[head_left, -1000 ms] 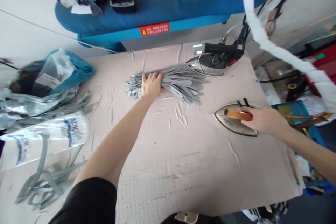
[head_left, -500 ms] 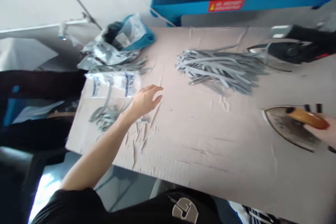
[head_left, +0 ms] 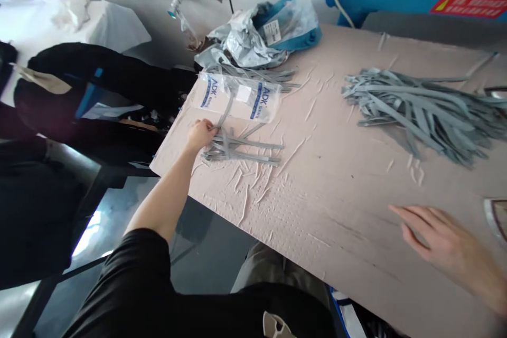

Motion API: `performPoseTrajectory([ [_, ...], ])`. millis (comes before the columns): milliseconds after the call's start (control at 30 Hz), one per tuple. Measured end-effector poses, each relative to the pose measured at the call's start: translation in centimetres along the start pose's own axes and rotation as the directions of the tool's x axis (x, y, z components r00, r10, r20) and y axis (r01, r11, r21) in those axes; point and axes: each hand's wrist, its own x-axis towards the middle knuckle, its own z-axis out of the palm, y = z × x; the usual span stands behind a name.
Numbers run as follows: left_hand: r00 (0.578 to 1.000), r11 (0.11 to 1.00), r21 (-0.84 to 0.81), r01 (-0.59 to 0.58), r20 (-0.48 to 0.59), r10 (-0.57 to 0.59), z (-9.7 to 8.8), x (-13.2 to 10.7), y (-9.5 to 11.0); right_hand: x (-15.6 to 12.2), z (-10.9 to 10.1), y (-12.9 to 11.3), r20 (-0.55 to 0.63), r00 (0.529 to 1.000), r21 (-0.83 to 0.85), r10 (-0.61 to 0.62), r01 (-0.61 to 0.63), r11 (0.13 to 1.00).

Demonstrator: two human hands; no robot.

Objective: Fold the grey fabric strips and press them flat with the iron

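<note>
My left hand (head_left: pixel 201 133) is closed at the left end of a small bundle of grey fabric strips (head_left: pixel 245 157), pinching a grey strip there. Its fingertips are partly hidden. One strip (head_left: pixel 226 111) runs up from those fingers onto a clear plastic bag (head_left: pixel 263 101) with blue ADK print. On the right, my right hand (head_left: pixel 443 240) hangs over the table with fingers stretched out and nothing in them. A larger heap of grey strips (head_left: pixel 420 108) lies beyond it. Just the tip of an iron (head_left: pixel 491 216) shows at the right edge.
A crumpled silver and blue bag (head_left: pixel 253 31) sits at the table's back left, with more grey strips (head_left: pixel 257 74) before it. The cardboard-covered table (head_left: pixel 317 169) has wrinkled patches. Dark cloth (head_left: pixel 119 79) lies left, a blue machine (head_left: pixel 392 0) stands behind.
The view has swung left. My left hand has moved to the left end of the small bundle and closed on a strip. My right hand has let go of the iron's handle and moved left.
</note>
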Motion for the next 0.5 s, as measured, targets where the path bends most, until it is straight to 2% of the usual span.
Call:
performPoseTrajectory([
  [67, 0.999, 0.999, -0.021, -0.032, 0.038, 0.033, -0.3, 0.2, -0.8, 0.1, 0.3, -1.1, 0.009, 1.000, 0.027, -0.011, 0.011, 1.000],
  [167, 0.991, 0.985, -0.114, -0.133, -0.046, 0.129, -2.7, -1.6, -1.4, -0.6, 0.5, -2.0, 0.037, 0.999, 0.085, 0.024, -0.027, 0.996],
  [233, 0.962, 0.945, -0.205, -0.255, -0.150, 0.228, -5.7, -3.8, -1.0, -0.1, 0.2, -2.8, 0.040, 0.997, 0.136, 0.067, -0.072, 0.988],
  [267, 0.948, 0.924, -0.230, -0.305, -0.164, 0.272, -7.5, -5.2, -0.4, 0.8, -0.3, -3.3, 0.041, 0.995, 0.170, 0.089, -0.094, 0.981],
  [333, 0.937, 0.905, -0.243, -0.348, -0.104, 0.333, -11.1, -8.2, 1.6, 3.9, -1.7, -4.9, 0.013, 0.993, 0.255, 0.119, -0.118, 0.960],
  [367, 0.914, 0.876, -0.268, -0.401, -0.058, 0.401, -12.6, -9.8, 2.9, 6.0, -2.6, -5.9, -0.013, 0.992, 0.307, 0.128, -0.118, 0.944],
  [433, 0.825, 0.811, -0.325, -0.487, 0.135, 0.549, -14.9, -12.8, 6.1, 10.8, -4.4, -8.1, -0.153, 0.982, 0.379, 0.114, -0.048, 0.924],
  [467, 0.743, 0.755, -0.379, -0.535, 0.214, 0.634, -15.5, -14.2, 7.7, 13.3, -5.3, -9.2, -0.238, 0.965, 0.389, 0.111, -0.010, 0.921],
  [500, 0.626, 0.680, -0.446, -0.582, 0.288, 0.724, -15.7, -15.4, 9.3, 15.5, -6.0, -10.3, -0.289, 0.950, 0.416, 0.122, 0.009, 0.910],
])
